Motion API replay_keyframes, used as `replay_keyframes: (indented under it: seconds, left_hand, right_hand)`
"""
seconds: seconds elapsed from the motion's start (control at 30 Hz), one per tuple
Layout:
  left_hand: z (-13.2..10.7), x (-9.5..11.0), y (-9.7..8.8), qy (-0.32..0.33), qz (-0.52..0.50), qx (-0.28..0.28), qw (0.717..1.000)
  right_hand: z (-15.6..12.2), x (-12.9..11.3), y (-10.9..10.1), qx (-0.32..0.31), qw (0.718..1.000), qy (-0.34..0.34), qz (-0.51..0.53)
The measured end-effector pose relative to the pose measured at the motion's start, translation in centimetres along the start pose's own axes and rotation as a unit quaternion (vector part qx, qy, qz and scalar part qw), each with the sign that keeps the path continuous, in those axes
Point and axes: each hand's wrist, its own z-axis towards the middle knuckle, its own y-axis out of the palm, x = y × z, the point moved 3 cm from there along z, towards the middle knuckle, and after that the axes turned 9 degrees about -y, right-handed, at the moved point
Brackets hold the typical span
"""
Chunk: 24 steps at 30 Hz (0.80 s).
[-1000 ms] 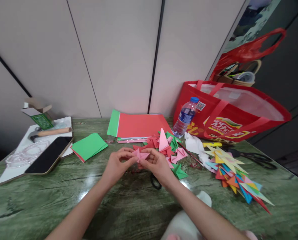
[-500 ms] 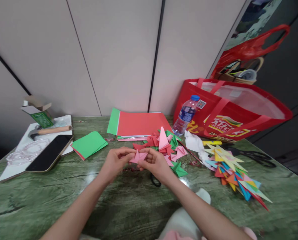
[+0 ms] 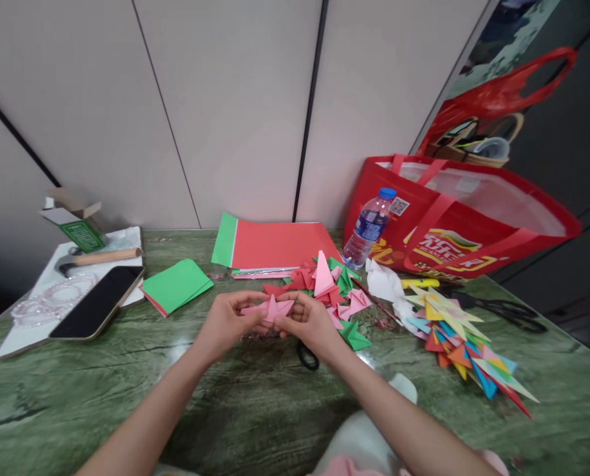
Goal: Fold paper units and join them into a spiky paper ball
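Observation:
A pink folded origami paper piece [image 3: 273,308] with pointed tips is held between both hands, above the table. My left hand [image 3: 232,322] pinches its left side, and my right hand [image 3: 308,320] grips the right side with thumb and fingers. Just beyond my right hand lies a pile of folded papers in red, pink and green, including a tall pink point [image 3: 323,277] and a green folded piece [image 3: 355,336]. A black loop [image 3: 308,356], perhaps a scissors handle, shows beside my right wrist; the rest is hidden.
Green paper squares [image 3: 178,287] lie left, near a phone [image 3: 99,303], a hammer [image 3: 101,258] and a small box [image 3: 79,228]. Red sheets [image 3: 285,244] lie by the wall. A water bottle [image 3: 368,228], red bag [image 3: 448,225], scissors [image 3: 510,309] and colourful folded papers [image 3: 463,344] stand or lie right.
More of the pink paper now shows on the left, between my left fingers. My left thumb has shifted slightly along it; both hands stay in nearly the same place.

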Motion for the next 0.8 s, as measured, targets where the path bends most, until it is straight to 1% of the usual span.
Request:
replay_keyframes:
  seconds: [0.1,0.27,0.43,0.6,0.67,0.8]
  left_hand:
    - [0.04,-0.06,0.05,0.005,0.006,0.001,1.000]
    - [0.04,0.08,0.10,0.021,0.031,-0.013,0.999]
    - [-0.07,0.33,0.03,0.043,0.061,-0.001,0.997]
    - [-0.05,0.12,-0.01,0.024,0.085,-0.002,0.996]
    - [-0.08,0.18,0.03,0.026,0.106,-0.007,0.994]
    - [-0.22,0.63,0.12,0.062,0.167,0.000,0.984]
  right_hand:
    - [-0.06,-0.05,0.01,0.007,1.000,0.000,-0.007]
    - [-0.12,-0.14,0.05,0.008,1.000,-0.002,-0.016]
    - [-0.25,-0.28,0.23,0.010,0.999,-0.006,-0.038]
    - [-0.48,-0.25,0.54,0.001,0.999,-0.002,-0.047]
    - [-0.53,-0.21,0.54,0.001,0.998,-0.006,-0.058]
    - [-0.53,-0.06,0.43,-0.001,0.996,-0.021,-0.083]
